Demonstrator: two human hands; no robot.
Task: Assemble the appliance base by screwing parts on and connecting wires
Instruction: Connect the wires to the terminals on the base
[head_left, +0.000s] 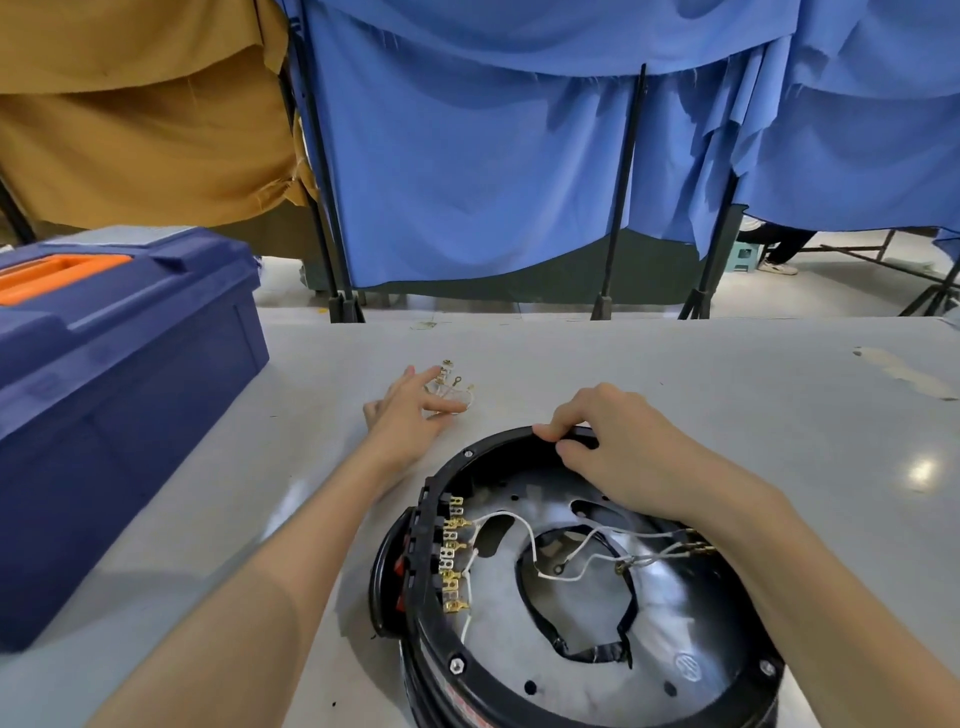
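A blue toolbox (119, 364) sits well to the left of the left hand (405, 410), closed and pushed to that end of the bench (753, 395), likely parked there to keep the middle free for work. The left hand lies flat with its fingers (431, 375) stretched out and relaxed, gripping nothing. Their tips rest on a small bundle of loose wires (452, 389) with brass ends, which reaches just past the fingertips. This looks like a reach to gather the bundle for connecting. Just to the right, the right hand (618, 447) has its fingers (571, 415) curled over the far rim of the round black base (498, 439) and pinches that edge, probably to keep the base from sliding or turning while the other hand is away. The base stands open side up on the bench, below and nearer the body than those fingers. A row of brass terminals (453, 558) lines its left inner wall, and white wires (519, 522) already run from some of them across the metal floor. I judge the rim to be the awkward edge: any wire has to be lifted over it and lowered beside the terminals. Beyond and to the right of the right fingers the bench is bare out to its far edge, with blue curtains (467, 156) hanging well behind.
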